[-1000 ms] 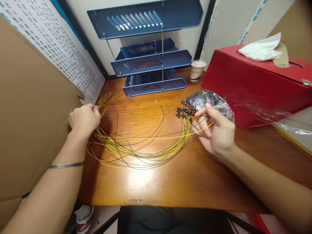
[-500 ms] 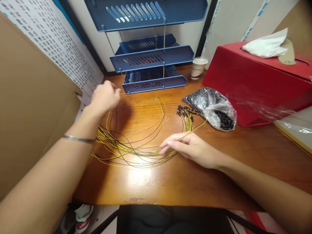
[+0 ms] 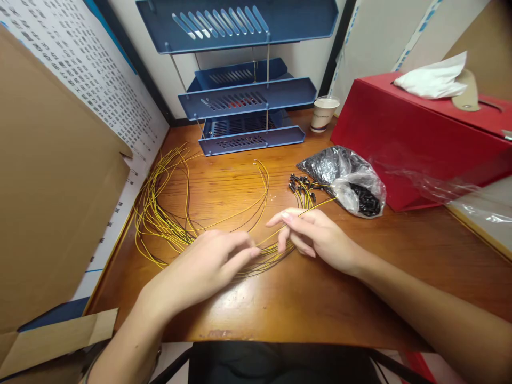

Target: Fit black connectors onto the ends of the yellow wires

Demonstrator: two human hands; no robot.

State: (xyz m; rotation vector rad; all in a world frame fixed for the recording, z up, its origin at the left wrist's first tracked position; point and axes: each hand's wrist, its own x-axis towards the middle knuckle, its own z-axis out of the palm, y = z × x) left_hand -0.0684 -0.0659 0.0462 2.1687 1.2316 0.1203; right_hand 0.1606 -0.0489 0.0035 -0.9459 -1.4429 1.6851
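Note:
A large loop of thin yellow and black wires (image 3: 158, 213) lies across the wooden desk. My left hand (image 3: 218, 258) is over the front of the loop, thumb and fingers pinched at a yellow wire. My right hand (image 3: 320, 234) pinches the same yellow wire between thumb and index finger, its other fingers curled loosely above the bundle. From there the wire runs toward the plastic bag (image 3: 340, 176) of small black parts. Small black connectors (image 3: 302, 186) cluster at the wires' right ends. Bare wire tips (image 3: 255, 161) curl up in the middle.
A blue tiered file tray (image 3: 252, 141) stands at the back, with a paper cup (image 3: 325, 113) beside it. On the right is a red tissue box (image 3: 416, 138) with a white tissue (image 3: 432, 77). Cardboard (image 3: 52, 176) lines the left side.
My left hand has come from the back left down to the front middle, near my right hand. My right hand has stayed about where it was, fingers slightly more spread.

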